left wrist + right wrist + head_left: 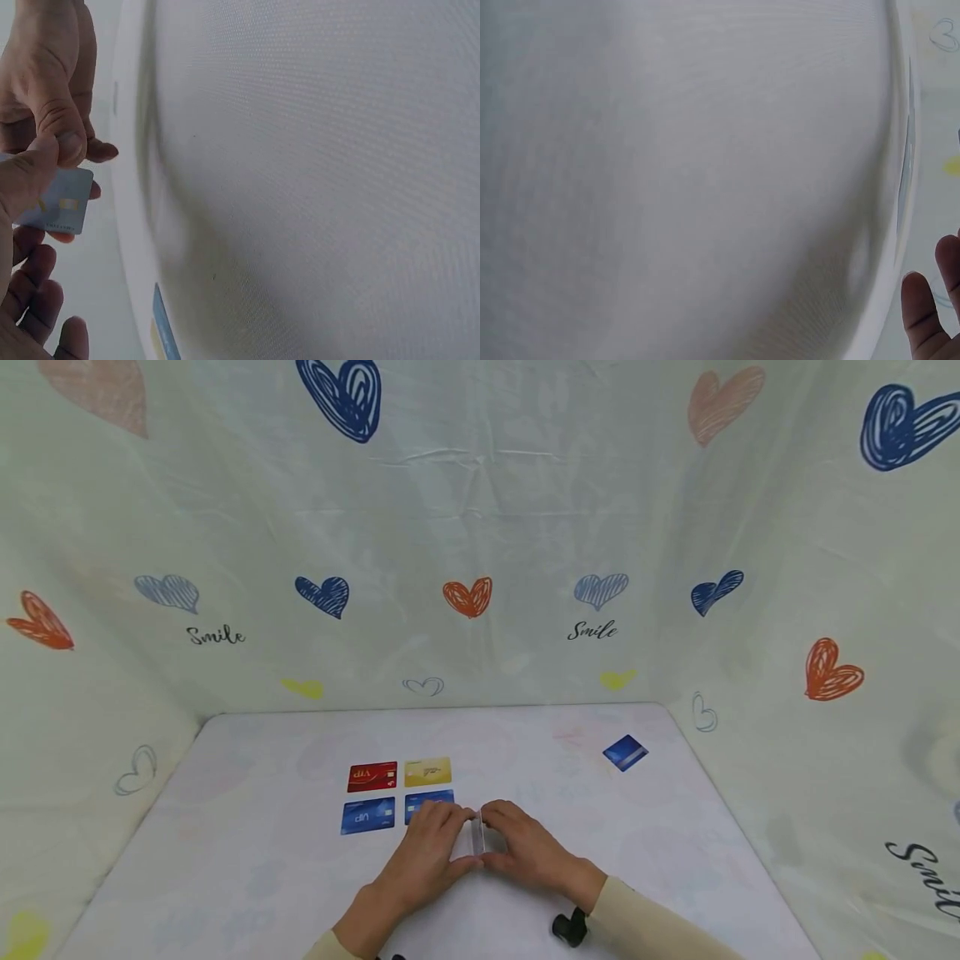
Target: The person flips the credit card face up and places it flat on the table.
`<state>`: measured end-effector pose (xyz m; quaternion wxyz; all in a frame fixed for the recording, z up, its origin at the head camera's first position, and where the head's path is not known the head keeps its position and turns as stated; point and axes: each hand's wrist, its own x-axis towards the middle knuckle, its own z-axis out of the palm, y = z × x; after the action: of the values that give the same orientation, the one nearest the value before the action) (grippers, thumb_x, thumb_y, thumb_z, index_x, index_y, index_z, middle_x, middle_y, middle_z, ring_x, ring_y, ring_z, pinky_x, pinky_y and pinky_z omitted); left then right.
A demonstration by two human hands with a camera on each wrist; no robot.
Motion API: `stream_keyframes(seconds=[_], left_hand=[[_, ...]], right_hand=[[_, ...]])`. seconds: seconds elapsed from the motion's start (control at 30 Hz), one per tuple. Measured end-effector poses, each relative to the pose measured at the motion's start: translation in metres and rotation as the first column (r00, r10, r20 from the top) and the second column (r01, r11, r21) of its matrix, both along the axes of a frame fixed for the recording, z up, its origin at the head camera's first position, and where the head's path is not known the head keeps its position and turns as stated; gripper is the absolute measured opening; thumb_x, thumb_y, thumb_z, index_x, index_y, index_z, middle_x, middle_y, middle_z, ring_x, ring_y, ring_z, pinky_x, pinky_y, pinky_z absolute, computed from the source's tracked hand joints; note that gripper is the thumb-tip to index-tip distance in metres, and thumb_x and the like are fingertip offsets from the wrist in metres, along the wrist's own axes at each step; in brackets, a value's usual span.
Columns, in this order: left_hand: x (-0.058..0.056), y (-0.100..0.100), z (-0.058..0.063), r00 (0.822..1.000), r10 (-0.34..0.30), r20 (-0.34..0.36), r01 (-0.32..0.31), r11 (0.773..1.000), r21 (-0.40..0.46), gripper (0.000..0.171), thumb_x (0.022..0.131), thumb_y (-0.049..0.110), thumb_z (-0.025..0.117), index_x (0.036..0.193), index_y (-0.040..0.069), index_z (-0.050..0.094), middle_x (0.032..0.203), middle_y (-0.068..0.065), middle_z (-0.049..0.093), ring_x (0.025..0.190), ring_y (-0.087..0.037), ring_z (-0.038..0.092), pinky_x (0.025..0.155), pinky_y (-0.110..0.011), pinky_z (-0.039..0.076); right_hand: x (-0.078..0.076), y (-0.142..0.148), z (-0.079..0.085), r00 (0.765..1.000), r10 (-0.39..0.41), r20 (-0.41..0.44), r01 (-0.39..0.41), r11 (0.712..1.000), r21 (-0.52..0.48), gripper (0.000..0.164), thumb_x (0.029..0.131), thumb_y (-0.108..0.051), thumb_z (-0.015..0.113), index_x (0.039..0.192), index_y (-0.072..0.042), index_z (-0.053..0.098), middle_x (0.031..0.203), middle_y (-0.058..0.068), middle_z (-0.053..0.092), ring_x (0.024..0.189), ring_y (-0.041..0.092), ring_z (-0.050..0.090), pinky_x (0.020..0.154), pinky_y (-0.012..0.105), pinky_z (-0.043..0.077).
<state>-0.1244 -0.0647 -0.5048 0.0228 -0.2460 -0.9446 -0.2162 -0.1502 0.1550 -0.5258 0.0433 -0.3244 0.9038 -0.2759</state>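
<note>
A grey-blue card (pixel 67 201) with a gold chip is held upright between both hands, seen nearly edge-on in the head view. My left hand (pixel 427 852) pinches it from the left, thumb near and fingers at the far side. From the right, my right hand (pixel 528 850) grips it the same way, and its thumb meets the left thumb in the left wrist view. Beside the left hand lies a blue card (pixel 426 800), partly covered by the fingers. The right wrist view catches only some fingers (pixel 922 311) at its lower right edge.
On the white table (pixel 247 877) a red VIP card (pixel 372 777), a yellow card (pixel 427 772) and a blue VIP card (pixel 368 816) lie left of the hands. Another blue card (pixel 626 752) lies at the back right. A small black device (pixel 568 928) is near the right wrist.
</note>
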Motion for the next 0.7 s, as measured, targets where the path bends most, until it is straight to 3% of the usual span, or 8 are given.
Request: stream_keyframes(seconds=[0.13,0.37,0.53,0.7], left_hand=[[-0.001,0.000,-0.001,0.999,0.035,0.014,-0.035,0.999,0.002,0.065,0.087,0.045,0.086,0.138,0.015,0.061,0.134,-0.003,0.063,0.125,-0.023,0.052,0.112,-0.049,0.048],[-0.001,-0.001,-0.007,0.989,0.145,0.004,-0.143,0.982,-0.123,0.065,0.080,0.042,0.092,0.130,0.012,0.063,0.124,-0.007,0.070,0.113,-0.027,0.057,0.105,-0.051,0.052],[-0.002,-0.002,-0.013,0.983,0.181,-0.015,-0.181,0.967,-0.180,0.066,0.078,0.038,0.094,0.131,0.012,0.065,0.127,-0.010,0.068,0.116,-0.031,0.056,0.100,-0.052,0.051],[-0.004,-0.002,-0.015,0.984,0.177,-0.026,-0.179,0.964,-0.196,0.068,0.077,0.036,0.095,0.133,0.011,0.066,0.127,-0.010,0.068,0.116,-0.032,0.055,0.095,-0.049,0.049]], right_hand=[[0.001,0.000,0.001,1.000,0.001,-0.022,-0.001,1.000,0.015,0.055,0.095,-0.032,0.080,0.141,-0.010,0.060,0.144,0.005,0.058,0.131,0.021,0.059,0.113,0.040,0.051],[0.004,0.004,0.004,0.988,0.000,-0.152,0.014,0.996,0.092,0.064,0.094,-0.040,0.081,0.145,-0.011,0.057,0.142,0.003,0.057,0.132,0.019,0.057,0.113,0.039,0.050],[0.003,0.005,0.004,0.958,0.015,-0.287,0.033,0.986,0.161,0.072,0.090,-0.050,0.081,0.145,-0.013,0.054,0.141,0.002,0.057,0.129,0.018,0.055,0.108,0.040,0.051],[0.001,0.003,0.004,0.911,0.054,-0.408,0.043,0.974,0.224,0.072,0.089,-0.055,0.080,0.142,-0.012,0.056,0.136,0.002,0.058,0.123,0.017,0.055,0.098,0.037,0.051]])
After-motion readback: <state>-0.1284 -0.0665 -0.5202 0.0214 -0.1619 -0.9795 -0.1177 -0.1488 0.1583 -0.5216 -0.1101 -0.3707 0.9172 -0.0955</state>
